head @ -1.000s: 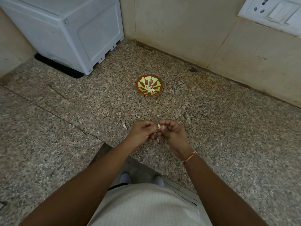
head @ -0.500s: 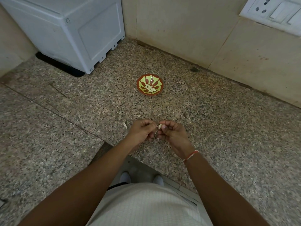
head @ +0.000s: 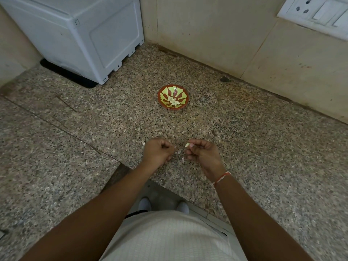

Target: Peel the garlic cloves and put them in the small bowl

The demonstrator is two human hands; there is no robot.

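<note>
A small red bowl [head: 162,91] with a yellow-green pattern sits on the granite counter, with several peeled garlic cloves [head: 173,101] in its middle. Nearer me, my right hand [head: 202,153] pinches a pale garlic clove [head: 187,144] at its fingertips. My left hand [head: 158,152] is a short way to its left, fingers curled; whether it holds a scrap of skin I cannot tell. Bits of garlic skin [head: 178,152] lie on the counter between the two hands.
A white plastic appliance [head: 79,34] on a black base stands at the back left. Tiled walls meet behind the bowl, with a switch and socket plate [head: 314,10] at the upper right. The counter edge [head: 169,187] runs just in front of my body.
My hands, which were touching over the clove, have drawn apart. The clove stays in my right hand, and skin scraps now show between them.
</note>
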